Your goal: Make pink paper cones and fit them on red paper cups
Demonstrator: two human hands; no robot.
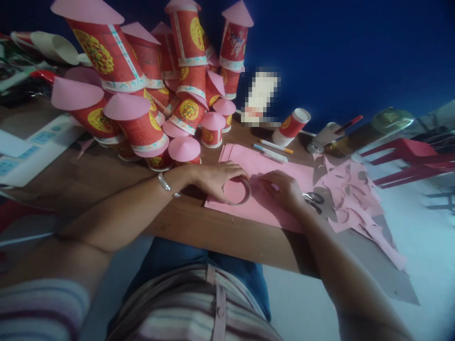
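Left hand [215,176], fingers clasped around a ring [237,191] on pink paper [265,213]; right hand [284,190] curled, its hold hidden.

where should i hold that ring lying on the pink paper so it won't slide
Take the ring by its outer rim, from above and the left, as the left hand does, fingers on opposite sides. It lies flat on the pink paper with its open middle up, so only the rim offers a grip.
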